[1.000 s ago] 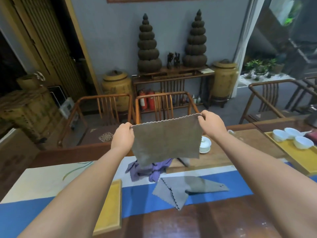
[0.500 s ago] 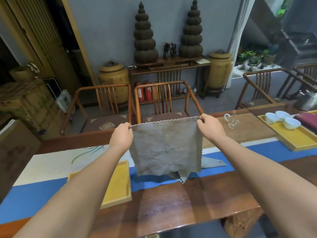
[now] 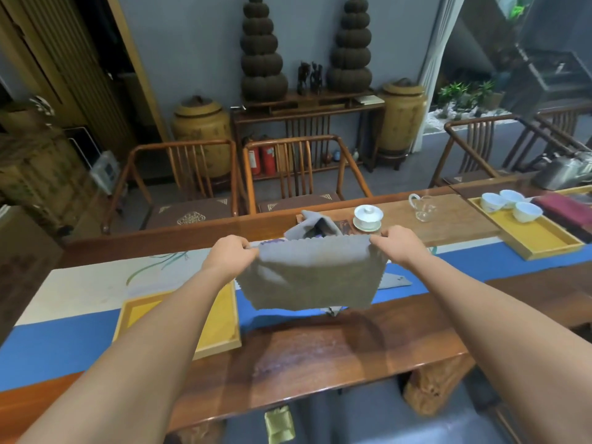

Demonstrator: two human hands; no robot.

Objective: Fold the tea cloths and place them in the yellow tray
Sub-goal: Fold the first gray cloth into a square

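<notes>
A person is holding a grey tea cloth [image 3: 312, 277] stretched in the air just right of the yellow tray [image 3: 221, 325], left hand [image 3: 232, 255] and right hand [image 3: 397, 243] each pinching a top corner; it is hanging limp, looking light and soft, so the corners seem the best grip.

Soft, matt grey cloth [image 3: 312, 277], napped with a pinked edge; glossy varnished wood table [image 3: 336, 354]; matt yellow tray [image 3: 221, 318] framed in pale wood; shiny white porcelain lidded cup [image 3: 368, 216].
</notes>
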